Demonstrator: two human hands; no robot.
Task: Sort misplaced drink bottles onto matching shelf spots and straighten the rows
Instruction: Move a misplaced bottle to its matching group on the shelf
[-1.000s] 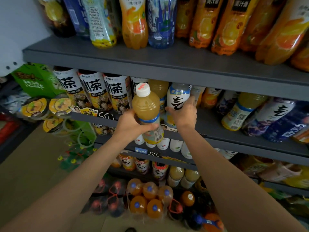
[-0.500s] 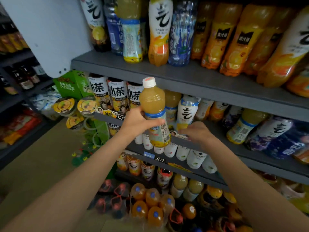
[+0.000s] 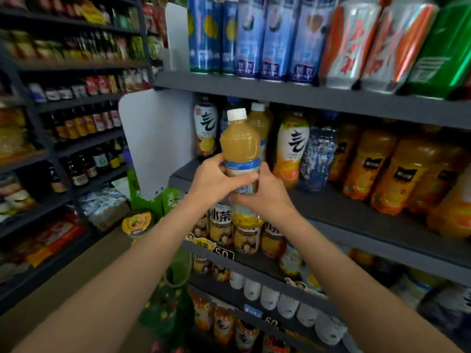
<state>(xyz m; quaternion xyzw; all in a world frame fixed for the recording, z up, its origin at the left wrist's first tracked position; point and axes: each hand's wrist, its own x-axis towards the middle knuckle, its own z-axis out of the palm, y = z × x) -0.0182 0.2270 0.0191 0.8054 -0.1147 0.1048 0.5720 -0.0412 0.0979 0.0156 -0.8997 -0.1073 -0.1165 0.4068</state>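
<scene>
A yellow juice bottle (image 3: 239, 146) with a white cap is held upright in front of the shelves. It is gripped by both hands at once. The left hand (image 3: 212, 182) is wrapped around the bottle's left side, at the blue and white label. The right hand (image 3: 265, 197) is wrapped around the lower part from the right, with its fingers curled over the label. The bottle is held in the air, just in front of the left end of the middle shelf (image 3: 356, 210).

On that shelf, a second yellow bottle (image 3: 261, 123) with a white cap is seen right behind the held one. Beside it, a white and orange bottle (image 3: 293, 149) is standing, then a blue bottle (image 3: 318, 156). Further right, a row of orange juice bottles (image 3: 382, 169) is lined up. Tall blue cartons (image 3: 254, 36) are kept on the top shelf. A white side panel (image 3: 155, 138) is fixed at the shelf's left end. Brown tea bottles (image 3: 221, 225) are seen on the shelf below the hands.
</scene>
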